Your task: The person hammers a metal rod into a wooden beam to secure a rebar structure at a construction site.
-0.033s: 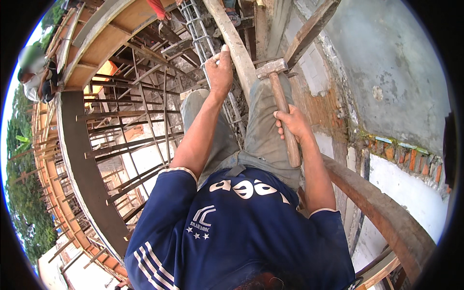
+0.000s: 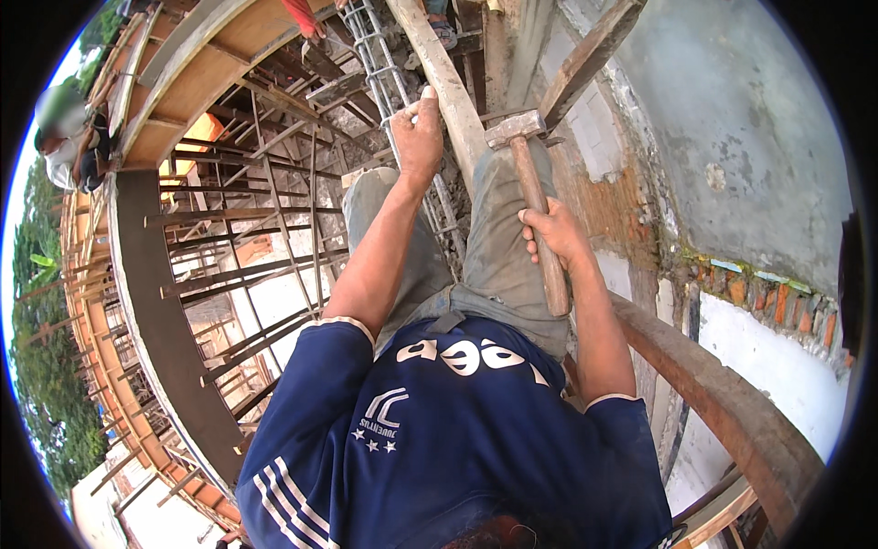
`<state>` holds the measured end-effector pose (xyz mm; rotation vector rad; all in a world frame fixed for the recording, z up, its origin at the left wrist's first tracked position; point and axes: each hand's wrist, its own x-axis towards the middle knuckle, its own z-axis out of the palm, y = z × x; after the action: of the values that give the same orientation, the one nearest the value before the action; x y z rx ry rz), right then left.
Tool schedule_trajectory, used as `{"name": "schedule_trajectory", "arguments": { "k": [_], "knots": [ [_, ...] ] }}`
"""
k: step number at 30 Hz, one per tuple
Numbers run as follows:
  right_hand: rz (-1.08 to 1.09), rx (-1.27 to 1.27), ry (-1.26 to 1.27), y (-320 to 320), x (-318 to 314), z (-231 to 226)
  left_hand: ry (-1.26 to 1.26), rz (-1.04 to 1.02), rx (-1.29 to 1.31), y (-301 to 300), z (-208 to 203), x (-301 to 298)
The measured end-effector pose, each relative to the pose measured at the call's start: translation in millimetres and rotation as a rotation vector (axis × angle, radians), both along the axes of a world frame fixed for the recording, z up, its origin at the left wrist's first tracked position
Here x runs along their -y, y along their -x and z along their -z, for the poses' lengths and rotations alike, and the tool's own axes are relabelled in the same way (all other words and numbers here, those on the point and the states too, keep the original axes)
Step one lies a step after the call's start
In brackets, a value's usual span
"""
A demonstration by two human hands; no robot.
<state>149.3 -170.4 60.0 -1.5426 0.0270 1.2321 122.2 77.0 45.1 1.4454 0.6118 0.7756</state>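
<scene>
A club hammer (image 2: 528, 176) with a blocky metal head and a wooden handle is gripped in my right hand (image 2: 556, 231). Its head lies over my right knee, and the handle slants down past my thigh. My left hand (image 2: 418, 139) is raised above my knees beside a long wooden beam (image 2: 445, 78), thumb pointing up and fingers curled in. A small pale bit shows near its fingers, too small to name. Behind that hand runs a cage of steel reinforcing bars (image 2: 377, 62).
On the left stand rows of timber props (image 2: 238, 215) beneath a curved formwork edge (image 2: 137, 302). A thick wooden beam (image 2: 722, 403) crosses at lower right beside a rough plastered wall (image 2: 732, 137). One person (image 2: 73, 151) is at far left; another's red sleeve (image 2: 298, 13) shows at the top.
</scene>
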Motion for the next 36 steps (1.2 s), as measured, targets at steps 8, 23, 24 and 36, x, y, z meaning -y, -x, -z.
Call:
{"name": "schedule_trajectory", "arguments": {
  "k": [8,23,24,36],
  "knots": [
    [0.009,0.015,0.003,19.0,2.6,-3.3,-0.162,0.100,-0.057,27.1,8.2,-0.2],
    [0.083,0.754,-0.539,65.6,-9.9,-188.9,-0.109,0.331,-0.135,65.1,16.9,-39.0],
    [0.127,0.856,-0.618,66.4,-15.4,-206.0,-0.090,0.345,-0.109,71.1,16.4,-44.5],
    [0.341,1.252,-0.999,107.8,-91.5,-278.8,-0.183,0.427,-0.079,108.7,5.9,-75.3]
  ]
}}
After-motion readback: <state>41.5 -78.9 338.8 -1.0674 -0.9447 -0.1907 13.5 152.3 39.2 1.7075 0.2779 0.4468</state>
